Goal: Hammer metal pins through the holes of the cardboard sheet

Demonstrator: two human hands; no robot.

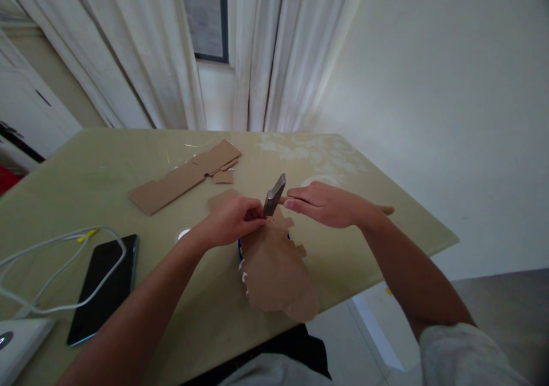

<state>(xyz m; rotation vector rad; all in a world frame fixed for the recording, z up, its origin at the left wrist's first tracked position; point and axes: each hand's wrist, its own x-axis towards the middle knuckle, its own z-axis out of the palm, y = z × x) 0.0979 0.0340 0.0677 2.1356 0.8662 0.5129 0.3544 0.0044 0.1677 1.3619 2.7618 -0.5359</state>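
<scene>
My left hand pinches the top edge of a ragged piece of brown cardboard that lies over the table's near edge. My right hand grips a hammer by its wooden handle, which sticks out behind the wrist. The grey metal hammer head sits tilted just above the cardboard, right by my left fingertips. Something blue shows under the cardboard's left side; I cannot tell what it is.
A long strip of flat cardboard with small offcuts lies further back on the beige table. A black phone, a white cable and a white device lie at the left. White curtains hang behind.
</scene>
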